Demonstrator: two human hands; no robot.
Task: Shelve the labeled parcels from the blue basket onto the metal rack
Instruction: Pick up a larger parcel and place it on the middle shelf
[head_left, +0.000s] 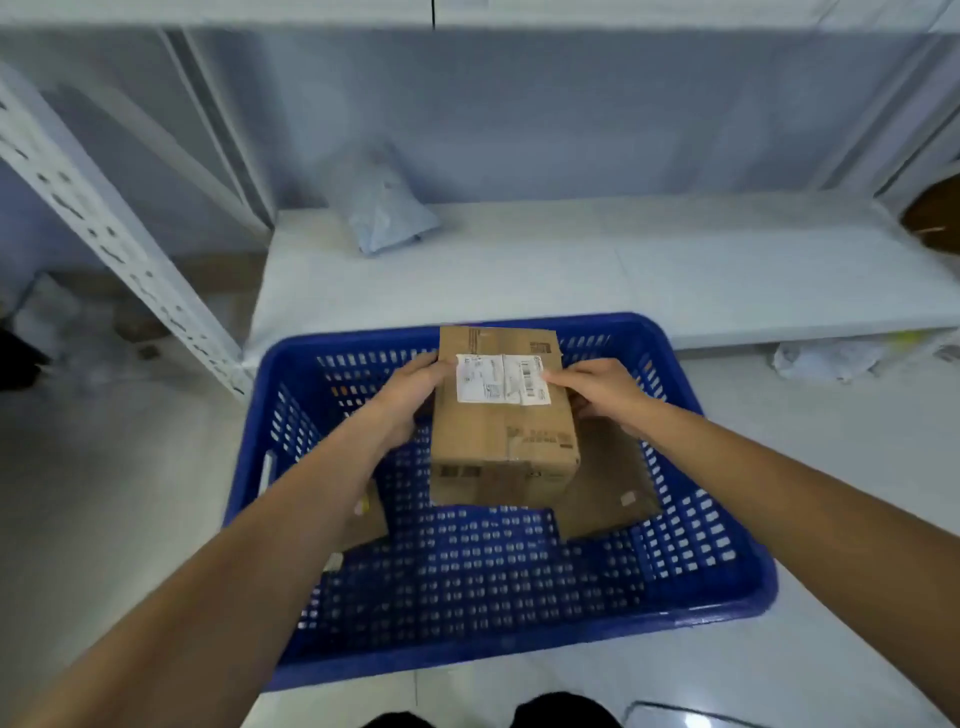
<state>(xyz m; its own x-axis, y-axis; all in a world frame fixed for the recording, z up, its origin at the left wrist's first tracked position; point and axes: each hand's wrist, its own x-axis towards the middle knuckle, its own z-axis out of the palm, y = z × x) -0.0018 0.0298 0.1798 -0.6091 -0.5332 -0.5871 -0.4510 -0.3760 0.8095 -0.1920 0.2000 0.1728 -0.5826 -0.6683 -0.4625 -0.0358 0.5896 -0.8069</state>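
Both hands, the left hand (410, 400) and the right hand (602, 395), grip the cardboard parcel (504, 436) by its two sides, above the blue basket (519, 654). The rack shelf (675, 270) lies straight ahead (beyond the basket's far rim), and the parcel's long axis points toward it, both hands equally near.

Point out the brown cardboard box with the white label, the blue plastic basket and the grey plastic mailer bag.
brown cardboard box (501, 447): head view, top face.
blue plastic basket (524, 657): head view, near rim.
grey plastic mailer bag (387, 210): head view, middle.
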